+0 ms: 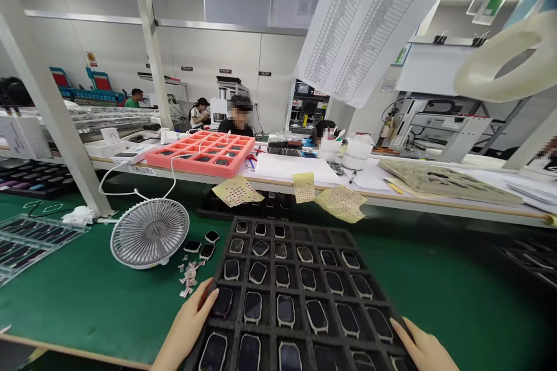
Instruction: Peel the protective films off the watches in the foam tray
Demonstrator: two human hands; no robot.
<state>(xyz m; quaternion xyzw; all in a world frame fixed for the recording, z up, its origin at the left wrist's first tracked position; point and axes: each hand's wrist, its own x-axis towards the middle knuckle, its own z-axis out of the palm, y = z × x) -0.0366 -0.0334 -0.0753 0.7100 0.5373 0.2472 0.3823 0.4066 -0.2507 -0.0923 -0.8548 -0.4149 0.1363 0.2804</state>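
Observation:
A black foam tray (272,277) with square compartments spans the front of the view. Many compartments hold smartwatch bodies (285,309) with dark screens and pale frames; a few at the far right corner hold none. My left hand (191,316) grips the tray's left side, with a bit of something red showing by the fingers. On the opposite side my right hand (420,342) clasps the tray's edge. Both thumbs rest along the rim, and the other fingers are mostly hidden. Three loose smartwatch bodies (207,251) lie on the green mat left of the tray.
A grey round fan (150,233) stands left on the green mat (108,307), near pink-white scraps (189,278). Above, a shelf bears a coral foam tray (200,153). Yellow sticker sheets (342,203) hang from its edge. Paper sheets (361,17) hang overhead. Several people sit beyond.

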